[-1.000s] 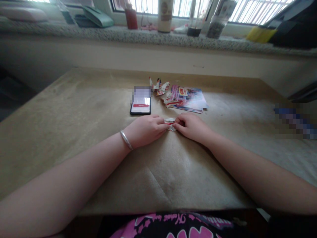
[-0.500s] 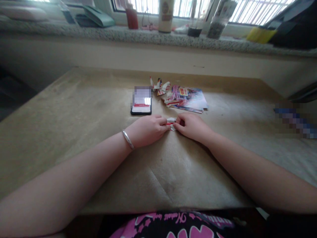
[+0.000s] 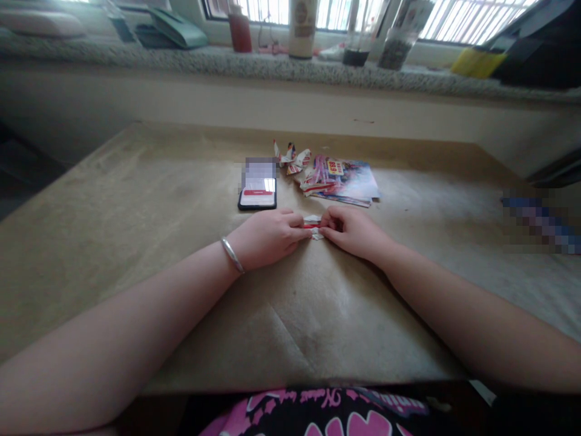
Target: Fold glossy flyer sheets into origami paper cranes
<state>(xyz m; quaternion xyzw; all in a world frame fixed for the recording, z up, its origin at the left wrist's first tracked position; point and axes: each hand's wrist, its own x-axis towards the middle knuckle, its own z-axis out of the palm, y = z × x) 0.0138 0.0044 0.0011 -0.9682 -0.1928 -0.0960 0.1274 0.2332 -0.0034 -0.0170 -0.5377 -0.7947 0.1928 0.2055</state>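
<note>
A small folded piece of white and red printed paper point(image 3: 313, 219) lies on the table between my hands, partly covered by my fingers. My left hand point(image 3: 272, 237), with a silver bangle at the wrist, presses its fingertips on the paper's left side. On the right side, my right hand point(image 3: 347, 230) pinches the paper between thumb and curled forefinger. Just beyond them sit folded paper shapes point(image 3: 297, 161) in the same print. A phone point(image 3: 258, 192) with a lit screen lies left of these, and a stack of colourful leaflets point(image 3: 356, 180) lies to the right.
A tan cover point(image 3: 218, 339) spreads over the table. Behind it, a granite windowsill point(image 3: 254, 65) carries bottles, a red container point(image 3: 239, 31), a yellow object point(image 3: 477, 63) and other items. A blurred blue item point(image 3: 542, 224) lies at the table's right edge.
Both hands stay at the paper with only slight finger movement. A little more of its red strip shows between the fingers. The view has shifted slightly.
</note>
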